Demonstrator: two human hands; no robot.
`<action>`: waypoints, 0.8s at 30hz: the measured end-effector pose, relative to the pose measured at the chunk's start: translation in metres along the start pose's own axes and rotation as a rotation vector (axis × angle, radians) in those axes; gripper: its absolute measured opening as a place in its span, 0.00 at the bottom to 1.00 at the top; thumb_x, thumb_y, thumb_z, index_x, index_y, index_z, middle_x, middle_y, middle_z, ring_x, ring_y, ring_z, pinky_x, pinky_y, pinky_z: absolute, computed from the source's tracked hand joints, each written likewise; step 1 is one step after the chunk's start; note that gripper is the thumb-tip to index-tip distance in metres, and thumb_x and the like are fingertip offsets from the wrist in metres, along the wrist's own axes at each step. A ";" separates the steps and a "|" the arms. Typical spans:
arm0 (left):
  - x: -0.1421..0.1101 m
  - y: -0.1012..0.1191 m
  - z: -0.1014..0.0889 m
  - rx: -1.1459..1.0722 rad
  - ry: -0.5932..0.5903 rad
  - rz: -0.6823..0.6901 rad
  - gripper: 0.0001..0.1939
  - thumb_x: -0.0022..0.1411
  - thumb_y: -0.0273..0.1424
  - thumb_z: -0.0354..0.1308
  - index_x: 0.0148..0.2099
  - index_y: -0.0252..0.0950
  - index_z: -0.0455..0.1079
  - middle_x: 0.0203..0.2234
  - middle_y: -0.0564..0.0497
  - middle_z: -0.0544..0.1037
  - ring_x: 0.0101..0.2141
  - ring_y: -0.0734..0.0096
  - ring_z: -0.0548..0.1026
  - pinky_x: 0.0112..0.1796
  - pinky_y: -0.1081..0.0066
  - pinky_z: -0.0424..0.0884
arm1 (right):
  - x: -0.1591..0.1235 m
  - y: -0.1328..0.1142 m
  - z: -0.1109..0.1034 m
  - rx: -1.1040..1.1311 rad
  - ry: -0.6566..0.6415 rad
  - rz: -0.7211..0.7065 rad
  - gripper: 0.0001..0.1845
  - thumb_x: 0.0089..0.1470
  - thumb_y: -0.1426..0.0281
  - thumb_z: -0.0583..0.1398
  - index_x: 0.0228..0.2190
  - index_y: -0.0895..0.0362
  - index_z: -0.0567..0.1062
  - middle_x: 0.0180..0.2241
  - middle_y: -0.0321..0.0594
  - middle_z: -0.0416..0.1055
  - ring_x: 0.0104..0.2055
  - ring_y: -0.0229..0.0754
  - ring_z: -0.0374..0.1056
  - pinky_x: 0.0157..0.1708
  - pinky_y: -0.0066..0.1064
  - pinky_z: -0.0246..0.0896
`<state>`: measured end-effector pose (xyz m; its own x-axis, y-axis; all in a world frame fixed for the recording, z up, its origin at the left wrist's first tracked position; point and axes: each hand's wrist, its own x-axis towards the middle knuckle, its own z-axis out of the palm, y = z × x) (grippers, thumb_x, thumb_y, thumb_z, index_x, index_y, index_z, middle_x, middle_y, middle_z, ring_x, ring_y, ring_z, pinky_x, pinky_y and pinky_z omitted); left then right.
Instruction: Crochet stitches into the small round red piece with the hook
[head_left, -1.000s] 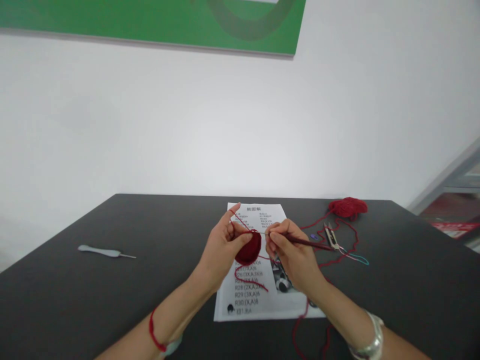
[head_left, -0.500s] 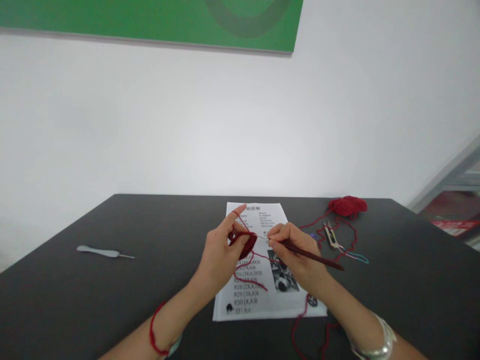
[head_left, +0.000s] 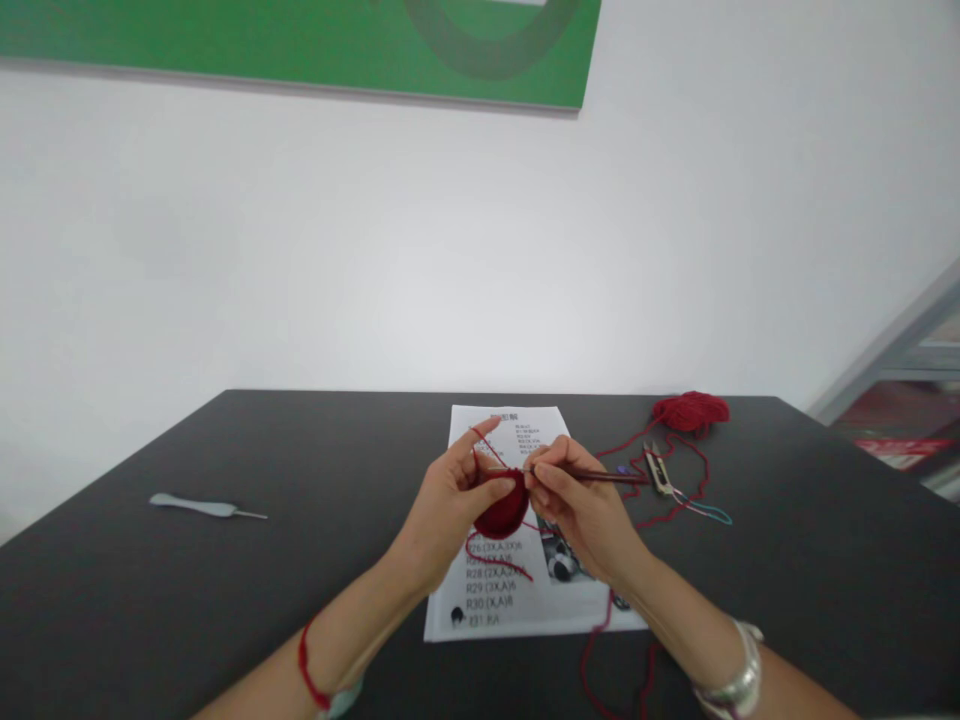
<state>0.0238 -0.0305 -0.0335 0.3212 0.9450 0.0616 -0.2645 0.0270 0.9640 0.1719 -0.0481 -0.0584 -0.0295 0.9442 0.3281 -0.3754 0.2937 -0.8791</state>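
Head camera, and here we are right over the counter (head_left: pixel 337 460), with your two hands meeting above the printed sheet (head_left: pixel 450 622)! Your left hand (head_left: pixel 442 515) has its thumb and fingers pinched on the red crocheted piece (head_left: pixel 501 515), a small rounded shape held up near the middle of the page. Your left index finger points up and to the right, with a red strand looped over it and running down to the top edge of the work. Over to your right hand (head_left: pixel 581 505): its fingers are closed on the dark-handled hook (head_left: pixel 615 477), pencil-fashion, the handle pointing off to the right and the thin metal end right at that top edge (whether the tip sits inside a stitch is too small to tell). Below the piece, a loose yarn tail (head_left: pixel 495 560) curls across the printed lines. Out on the right, the red yarn bundle (head_left: pixel 691 411) lies near the far edge, its strands wandering around the small snips (head_left: pixel 657 468), which have a pale and turquoise cord (head_left: pixel 709 510) attached. Well apart on the left lies a grey-handled tool (head_left: pixel 202 507), its slim metal end pointing right.
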 end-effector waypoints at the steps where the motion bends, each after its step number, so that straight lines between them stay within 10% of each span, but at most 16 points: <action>1: 0.000 -0.001 0.001 -0.026 0.003 -0.016 0.39 0.47 0.25 0.66 0.62 0.34 0.60 0.22 0.57 0.72 0.24 0.76 0.68 0.29 0.74 0.62 | -0.002 0.004 -0.001 -0.143 -0.001 -0.105 0.07 0.54 0.68 0.61 0.27 0.54 0.68 0.25 0.34 0.67 0.22 0.33 0.57 0.20 0.26 0.54; 6: 0.001 -0.004 0.001 -0.171 0.014 -0.086 0.40 0.45 0.23 0.68 0.61 0.31 0.61 0.20 0.58 0.72 0.22 0.79 0.67 0.27 0.76 0.62 | -0.009 0.018 -0.007 -1.074 -0.099 -0.789 0.07 0.59 0.77 0.54 0.32 0.54 0.69 0.30 0.40 0.68 0.30 0.41 0.63 0.28 0.32 0.60; 9: 0.003 -0.001 -0.002 -0.286 -0.015 -0.216 0.38 0.40 0.21 0.69 0.56 0.30 0.66 0.21 0.56 0.74 0.23 0.79 0.70 0.29 0.77 0.64 | -0.010 0.019 -0.007 -1.139 -0.132 -0.952 0.09 0.59 0.79 0.53 0.37 0.55 0.69 0.32 0.41 0.68 0.32 0.41 0.64 0.30 0.32 0.63; 16: 0.008 0.011 -0.012 -0.289 -0.054 -0.269 0.34 0.40 0.19 0.68 0.52 0.30 0.69 0.26 0.51 0.78 0.23 0.78 0.72 0.28 0.78 0.67 | -0.002 0.008 -0.007 -0.220 -0.066 -0.300 0.04 0.57 0.73 0.60 0.30 0.54 0.68 0.32 0.34 0.66 0.22 0.31 0.63 0.20 0.24 0.59; 24: 0.011 0.018 -0.025 -0.182 -0.207 -0.212 0.30 0.43 0.19 0.68 0.52 0.31 0.70 0.24 0.55 0.75 0.23 0.80 0.70 0.25 0.81 0.65 | 0.003 -0.013 -0.014 -0.031 -0.104 -0.145 0.07 0.49 0.75 0.66 0.26 0.55 0.72 0.28 0.33 0.69 0.20 0.29 0.61 0.17 0.22 0.55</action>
<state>-0.0002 -0.0115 -0.0220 0.5588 0.8267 -0.0661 -0.3238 0.2909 0.9003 0.1900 -0.0469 -0.0511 -0.0739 0.8716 0.4846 -0.3537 0.4314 -0.8299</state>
